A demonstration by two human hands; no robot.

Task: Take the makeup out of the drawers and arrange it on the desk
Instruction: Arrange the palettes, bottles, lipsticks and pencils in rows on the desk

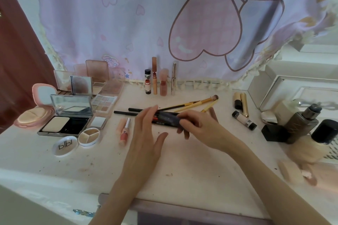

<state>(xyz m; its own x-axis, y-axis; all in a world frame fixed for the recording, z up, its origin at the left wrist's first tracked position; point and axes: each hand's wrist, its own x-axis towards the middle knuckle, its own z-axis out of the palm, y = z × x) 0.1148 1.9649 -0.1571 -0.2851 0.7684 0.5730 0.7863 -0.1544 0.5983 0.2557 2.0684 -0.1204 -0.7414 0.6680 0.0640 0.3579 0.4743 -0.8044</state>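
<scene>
The left hand [146, 133], fingers straight, steadies a bundle of slim black makeup pencils [164, 118] on the white counter [192, 160]; the right hand [197, 124] grips it. A slip could scatter the gold-handled brushes [193, 105] beside.

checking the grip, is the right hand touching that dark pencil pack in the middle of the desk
Touching. The head view shows the right hand with fingers curled round the end of the dark pencil pack.

Makeup [102, 104] (mostly left) across desk [182, 160]
</scene>
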